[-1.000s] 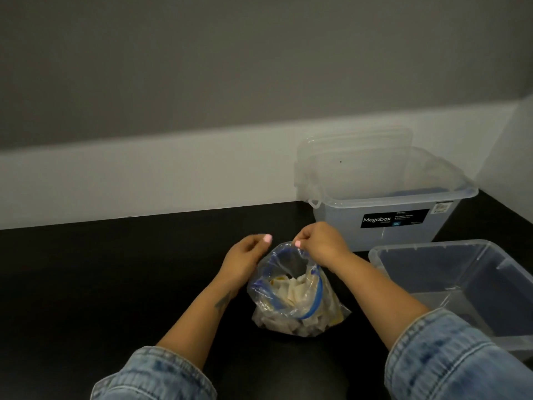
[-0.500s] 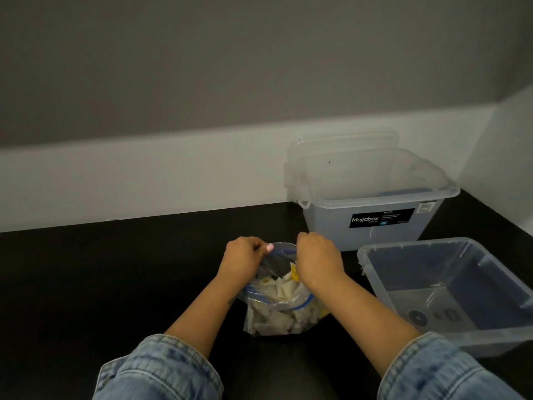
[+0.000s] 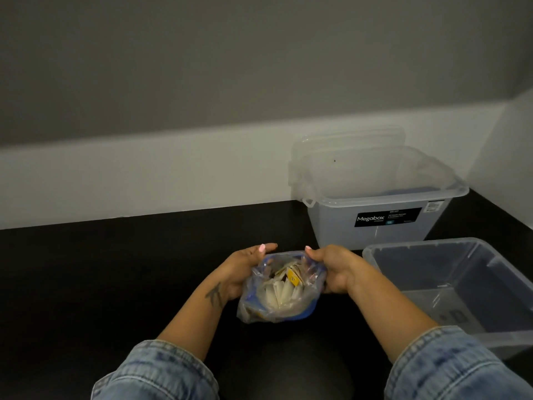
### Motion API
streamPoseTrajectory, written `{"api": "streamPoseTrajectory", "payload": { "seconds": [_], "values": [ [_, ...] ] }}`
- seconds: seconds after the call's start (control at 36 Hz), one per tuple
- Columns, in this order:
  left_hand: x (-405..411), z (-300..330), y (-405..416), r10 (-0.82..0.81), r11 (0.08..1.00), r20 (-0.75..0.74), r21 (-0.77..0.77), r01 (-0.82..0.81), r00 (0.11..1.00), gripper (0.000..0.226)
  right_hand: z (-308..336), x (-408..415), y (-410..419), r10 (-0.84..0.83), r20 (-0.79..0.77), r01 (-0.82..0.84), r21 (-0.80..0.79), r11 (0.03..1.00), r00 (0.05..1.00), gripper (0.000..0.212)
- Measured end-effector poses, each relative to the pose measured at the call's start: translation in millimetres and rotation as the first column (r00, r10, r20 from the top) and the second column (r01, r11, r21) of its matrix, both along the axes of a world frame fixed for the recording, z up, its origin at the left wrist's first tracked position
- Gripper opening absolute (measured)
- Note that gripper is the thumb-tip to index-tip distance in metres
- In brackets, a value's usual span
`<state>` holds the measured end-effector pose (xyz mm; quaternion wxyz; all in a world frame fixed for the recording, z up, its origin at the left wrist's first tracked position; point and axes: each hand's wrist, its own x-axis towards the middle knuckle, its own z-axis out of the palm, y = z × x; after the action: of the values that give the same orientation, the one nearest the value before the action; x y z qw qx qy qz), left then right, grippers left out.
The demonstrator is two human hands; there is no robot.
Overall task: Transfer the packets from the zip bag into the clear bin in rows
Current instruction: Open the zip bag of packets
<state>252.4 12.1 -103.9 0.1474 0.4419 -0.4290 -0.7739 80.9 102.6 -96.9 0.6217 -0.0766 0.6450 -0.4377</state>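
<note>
1. Your zip bag (image 3: 278, 290) stands on the black table (image 3: 115, 284) right in front of you, mouth open and facing up, with its blue zip strip curling round the near edge.
2. Inside it sits a jumble of pale packets (image 3: 281, 290), packed close and mostly on end; one of them shows a yellow label near the top of the pile.
3. Your left hand (image 3: 245, 269) holds the bag's left side, fingers curled round the plastic, thumb stretched along the far rim of the opening.
4. Your right hand (image 3: 334, 269) grips the right side the same way, fingers wrapped on the plastic, with the thumb reaching in toward the left thumb. The two thumbs are near each other but apart.
5. The clear bin (image 3: 461, 287) lies just to the right of your right forearm, low and wide. No packets show in it; only a moulded mark is visible on its floor.
6. Behind that stands a taller clear tub (image 3: 375, 209) with a black "Megabox" label on its front. Something blue shows low inside it at the back right, too dim to tell what.
7. A clear lid (image 3: 346, 140) leans against the wall behind the tub.
</note>
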Motion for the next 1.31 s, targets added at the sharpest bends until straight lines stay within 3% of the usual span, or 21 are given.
{"api": "streamPoseTrajectory", "payload": {
  "seconds": [0.08, 0.19, 0.36, 0.42, 0.5, 0.58, 0.64, 0.69, 0.78, 0.83, 0.92, 1.0, 1.08, 1.17, 1.25, 1.31],
  "values": [
    [1.6, -5.3, 2.7, 0.074, 0.99, -0.048, 0.124, -0.068, 0.996, 0.027, -1.4, 5.0, -4.5, -0.041, -0.01, 0.041, 0.015, 0.999, 0.999, 0.024],
    [6.4, -23.6, -1.0, 0.233, 0.942, -0.112, 0.274, -0.195, 0.966, 0.032, 2.4, 12.7, -8.1, 0.105, -0.358, -0.073, 0.103, 0.992, 0.928, 0.035],
    [5.5, -33.7, 0.3, 0.429, 0.853, -0.129, 0.384, -0.354, 0.894, 0.03, -0.9, 15.6, -12.2, 0.086, -0.591, -0.105, 0.002, 0.995, 0.802, 0.07],
    [2.1, -35.1, 2.9, 0.456, 0.833, -0.105, 0.401, -0.381, 0.884, 0.033, -1.9, 20.5, -14.4, 0.155, -0.656, -0.151, 0.062, 0.987, 0.739, 0.064],
    [-0.8, -30.3, 12.5, 0.422, 0.848, -0.104, 0.397, -0.351, 0.901, 0.029, -5.0, 21.6, -19.2, 0.214, -0.724, -0.151, 0.153, 0.977, 0.656, 0.037],
    [3.1, -25.4, 16.5, 0.272, 0.936, -0.09, 0.258, -0.241, 0.958, 0.027, -5.5, 17.4, -21.0, 0.166, -0.724, -0.09, 0.143, 0.986, 0.67, 0.02],
    [4.7, -20.9, 16.1, 0.218, 0.969, 0.055, 0.108, -0.223, 0.974, 0.024, -4.7, 14.1, -19.9, 0.117, -0.706, -0.051, 0.113, 0.992, 0.699, 0.015],
    [2.8, -16.4, 12.4, 0.273, 0.96, 0.197, -0.122, -0.253, 0.942, 0.021, -4.0, 12.1, -18.7, 0.083, -0.698, -0.042, 0.075, 0.996, 0.711, 0.01],
    [-2.0, -12.8, -1.1, 0.425, 0.78, 0.233, -0.585, -0.224, 0.874, 0.025, -2.6, 12.9, -17.3, 0.068, -0.685, -0.084, 0.009, 0.996, 0.725, 0.011],
    [-5.6, -6.2, -7.1, 0.357, 0.649, 0.227, -0.758, -0.066, 0.906, 0.028, -1.1, 14.7, -16.6, 0.069, -0.676, -0.129, -0.038, 0.991, 0.734, 0.014],
    [-14.7, 7.2, -8.4, 0.093, 0.572, 0.357, -0.783, 0.244, 0.929, 0.03, 2.5, 17.6, -16.5, 0.095, -0.691, -0.226, -0.101, 0.969, 0.716, 0.016],
    [-20.4, 13.7, -10.6, -0.06, 0.536, 0.502, -0.713, 0.452, 0.863, 0.029, 2.9, 19.0, -17.2, 0.15, -0.733, -0.324, -0.101, 0.941, 0.664, 0.017],
    [-20.8, 15.4, -11.6, -0.096, 0.605, 0.534, -0.639, 0.475, 0.84, 0.021, 0.4, 17.7, -17.1, 0.147, -0.77, -0.336, -0.092, 0.937, 0.62, 0.02],
    [-21.3, 13.0, -9.0, -0.065, 0.759, 0.46, -0.553, 0.343, 0.886, 0.023, -1.4, 20.6, -15.1, 0.105, -0.829, -0.304, -0.081, 0.949, 0.549, 0.004],
    [-20.6, 10.5, -8.8, 0.019, 0.909, 0.397, -0.389, 0.149, 0.918, 0.021, -2.2, 27.0, -10.5, 0.138, -0.878, -0.289, -0.001, 0.957, 0.459, 0.053],
    [-17.8, 11.0, -9.3, 0.046, 0.965, 0.375, -0.256, 0.056, 0.926, 0.02, -3.1, 30.0, -8.7, 0.226, -0.887, -0.31, 0.1, 0.945, 0.402, 0.068]
  ]
}}
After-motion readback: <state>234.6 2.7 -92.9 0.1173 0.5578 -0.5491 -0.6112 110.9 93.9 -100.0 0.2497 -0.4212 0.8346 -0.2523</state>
